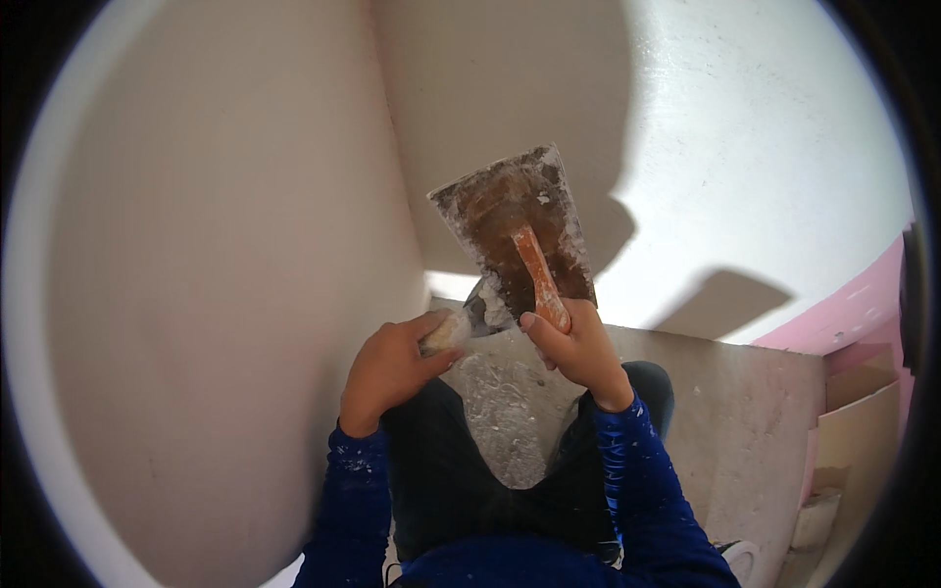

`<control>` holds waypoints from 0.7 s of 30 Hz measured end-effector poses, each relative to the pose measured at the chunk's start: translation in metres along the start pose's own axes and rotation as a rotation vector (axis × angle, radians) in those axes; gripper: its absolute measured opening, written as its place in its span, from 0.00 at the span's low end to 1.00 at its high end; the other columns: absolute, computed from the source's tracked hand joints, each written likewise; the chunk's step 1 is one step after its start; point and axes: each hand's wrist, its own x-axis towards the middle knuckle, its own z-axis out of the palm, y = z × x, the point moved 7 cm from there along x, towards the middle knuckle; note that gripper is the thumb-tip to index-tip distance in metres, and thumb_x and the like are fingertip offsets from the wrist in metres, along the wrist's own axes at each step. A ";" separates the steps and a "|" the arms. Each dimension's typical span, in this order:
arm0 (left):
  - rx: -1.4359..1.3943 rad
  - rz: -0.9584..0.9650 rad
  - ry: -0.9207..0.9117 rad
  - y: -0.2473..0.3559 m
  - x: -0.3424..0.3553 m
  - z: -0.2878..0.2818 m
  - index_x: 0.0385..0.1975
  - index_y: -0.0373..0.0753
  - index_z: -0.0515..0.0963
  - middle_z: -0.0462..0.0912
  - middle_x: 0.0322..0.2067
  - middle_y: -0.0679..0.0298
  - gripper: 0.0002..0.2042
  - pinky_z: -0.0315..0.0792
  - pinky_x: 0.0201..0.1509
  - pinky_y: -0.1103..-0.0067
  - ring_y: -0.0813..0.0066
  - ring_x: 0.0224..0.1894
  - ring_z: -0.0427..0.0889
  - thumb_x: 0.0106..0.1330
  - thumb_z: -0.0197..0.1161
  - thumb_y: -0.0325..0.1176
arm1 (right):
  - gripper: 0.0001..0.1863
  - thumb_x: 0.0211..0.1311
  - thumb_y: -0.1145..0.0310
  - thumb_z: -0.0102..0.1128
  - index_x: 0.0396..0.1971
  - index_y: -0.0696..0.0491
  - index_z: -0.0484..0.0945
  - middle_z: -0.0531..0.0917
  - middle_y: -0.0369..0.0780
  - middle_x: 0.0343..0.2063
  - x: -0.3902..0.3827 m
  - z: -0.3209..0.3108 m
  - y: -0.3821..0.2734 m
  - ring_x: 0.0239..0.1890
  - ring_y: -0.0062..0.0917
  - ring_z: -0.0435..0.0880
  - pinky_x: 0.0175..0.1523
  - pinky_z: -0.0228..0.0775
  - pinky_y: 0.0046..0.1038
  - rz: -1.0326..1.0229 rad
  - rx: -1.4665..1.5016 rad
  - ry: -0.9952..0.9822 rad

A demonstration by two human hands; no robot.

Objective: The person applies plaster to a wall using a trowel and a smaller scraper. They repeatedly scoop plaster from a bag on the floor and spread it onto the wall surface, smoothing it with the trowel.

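Note:
My right hand (580, 355) is wrapped round the orange handle of a plastering trowel (505, 201). The trowel's wide brown plate, smeared with dried plaster, tilts up in front of me with its handle side towards me. In my left hand (385, 365) is a putty knife (446, 335), gripped by its pale, plaster-coated handle. Its dark blade meets or overlaps the trowel's lower left edge; whether they touch I cannot tell. A lump of wet white plaster (493, 306) sits where the two tools come together.
A pale wall (216, 294) rises close on my left and joins another wall (745, 147) ahead at a corner. Strong light and shadows fall on the far wall. Boards (863, 421) lean by a pink panel (853, 309) at right. Plaster spatters the concrete floor (725, 421).

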 end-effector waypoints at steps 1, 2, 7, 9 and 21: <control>0.046 0.041 0.013 0.008 -0.003 -0.001 0.56 0.36 0.78 0.86 0.37 0.48 0.25 0.76 0.45 0.74 0.64 0.35 0.86 0.59 0.70 0.39 | 0.19 0.68 0.57 0.61 0.20 0.52 0.71 0.71 0.30 0.11 -0.001 -0.003 0.001 0.12 0.13 0.70 0.19 0.60 0.19 -0.044 -0.036 0.033; 0.085 0.087 0.050 0.016 -0.006 -0.003 0.56 0.37 0.78 0.86 0.37 0.46 0.26 0.76 0.44 0.74 0.61 0.34 0.86 0.58 0.71 0.39 | 0.19 0.68 0.58 0.60 0.20 0.52 0.71 0.71 0.30 0.11 -0.002 -0.004 0.005 0.12 0.13 0.69 0.19 0.60 0.19 -0.037 -0.003 0.052; 0.138 0.121 0.124 0.043 -0.015 -0.007 0.56 0.39 0.79 0.85 0.33 0.45 0.26 0.77 0.41 0.71 0.54 0.30 0.85 0.57 0.72 0.39 | 0.18 0.70 0.60 0.59 0.21 0.52 0.69 0.71 0.31 0.12 -0.013 -0.018 0.020 0.12 0.14 0.67 0.19 0.59 0.20 -0.090 0.132 0.159; 0.179 0.180 0.188 0.058 -0.020 -0.011 0.56 0.39 0.79 0.85 0.33 0.46 0.26 0.77 0.40 0.71 0.54 0.29 0.85 0.57 0.72 0.40 | 0.17 0.70 0.61 0.58 0.21 0.53 0.70 0.72 0.32 0.12 -0.020 -0.026 0.021 0.13 0.15 0.68 0.19 0.60 0.20 -0.131 0.167 0.194; -0.499 -0.059 0.198 -0.084 -0.014 0.098 0.59 0.28 0.74 0.86 0.30 0.57 0.28 0.76 0.37 0.78 0.79 0.29 0.80 0.62 0.71 0.37 | 0.15 0.66 0.66 0.60 0.19 0.54 0.73 0.74 0.32 0.15 0.009 -0.038 -0.004 0.18 0.15 0.71 0.24 0.62 0.23 -0.422 0.276 0.334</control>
